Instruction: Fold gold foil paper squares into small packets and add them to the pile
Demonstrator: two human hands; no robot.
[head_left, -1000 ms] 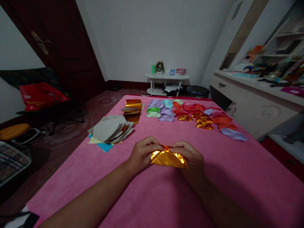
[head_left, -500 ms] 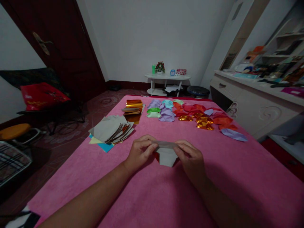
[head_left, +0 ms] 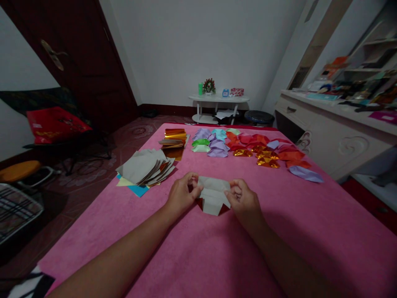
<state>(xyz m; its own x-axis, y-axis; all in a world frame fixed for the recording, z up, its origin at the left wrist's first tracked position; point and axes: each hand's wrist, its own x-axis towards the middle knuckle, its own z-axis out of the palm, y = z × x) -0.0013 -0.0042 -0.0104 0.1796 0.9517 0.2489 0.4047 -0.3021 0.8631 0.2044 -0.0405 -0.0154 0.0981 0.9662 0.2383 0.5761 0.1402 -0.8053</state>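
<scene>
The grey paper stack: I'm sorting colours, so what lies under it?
Blue paper and yellow paper stick out beneath the near edge of the grey paper stack. Whatever lies farther under is covered and cannot be seen.

Showing no legible text anywhere; on the red bag (head_left: 58, 126), left of the worktop (head_left: 155, 252), bearing faint yellowish marks too blurred for reading.

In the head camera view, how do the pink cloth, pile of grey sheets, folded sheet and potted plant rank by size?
Largest to smallest:
Pink cloth
Pile of grey sheets
Folded sheet
Potted plant
The plant is farthest; true size unsure.
</scene>
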